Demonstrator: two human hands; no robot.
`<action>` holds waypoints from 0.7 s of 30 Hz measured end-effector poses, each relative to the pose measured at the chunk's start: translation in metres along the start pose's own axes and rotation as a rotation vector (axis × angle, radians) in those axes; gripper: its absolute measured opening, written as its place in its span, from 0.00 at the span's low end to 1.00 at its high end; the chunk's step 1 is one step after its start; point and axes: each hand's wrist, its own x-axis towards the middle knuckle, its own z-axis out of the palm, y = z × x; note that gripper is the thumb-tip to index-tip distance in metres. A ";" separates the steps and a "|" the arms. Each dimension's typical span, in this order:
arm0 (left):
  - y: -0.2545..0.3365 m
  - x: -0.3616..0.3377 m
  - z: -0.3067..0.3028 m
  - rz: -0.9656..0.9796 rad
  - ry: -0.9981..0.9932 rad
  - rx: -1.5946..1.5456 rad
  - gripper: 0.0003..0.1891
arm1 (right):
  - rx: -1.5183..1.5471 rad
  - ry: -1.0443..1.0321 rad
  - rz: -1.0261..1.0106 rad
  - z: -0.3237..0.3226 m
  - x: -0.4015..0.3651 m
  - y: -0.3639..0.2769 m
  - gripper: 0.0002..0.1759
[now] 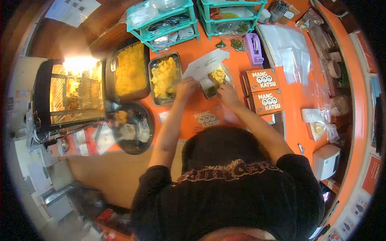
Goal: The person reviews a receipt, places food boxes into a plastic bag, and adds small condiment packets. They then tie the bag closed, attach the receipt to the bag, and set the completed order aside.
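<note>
A white paper takeaway box (206, 65) sits on the orange counter with its lid flap raised. Inside are yellow food pieces (219, 76), something white and something dark green. My left hand (188, 86) is closed on the box at the lower left of the flap. At the box's near right edge, my right hand (227, 94) has its fingers curled against the rim. The fingertips of both hands are partly hidden. Just left of my left hand stands a metal tray (152, 86) holding yellow food.
A larger tray of yellow food (130, 72) and a lit warming cabinet (76, 98) stand at the left. A round black pan (134, 148) lies nearer. Printed boxes (263, 80) are at the right, beside a purple tape dispenser (254, 48). Green racks (163, 26) stand at the back.
</note>
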 end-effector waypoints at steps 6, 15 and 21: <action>-0.013 -0.017 0.007 0.090 -0.168 0.001 0.05 | 0.147 -0.094 0.083 -0.002 -0.015 -0.015 0.11; -0.006 -0.032 -0.006 0.273 -0.270 -0.077 0.10 | 0.147 -0.139 0.208 -0.003 -0.026 -0.024 0.06; 0.033 -0.057 0.015 -0.399 0.101 -0.251 0.08 | 0.178 -0.143 0.242 0.002 -0.025 -0.035 0.05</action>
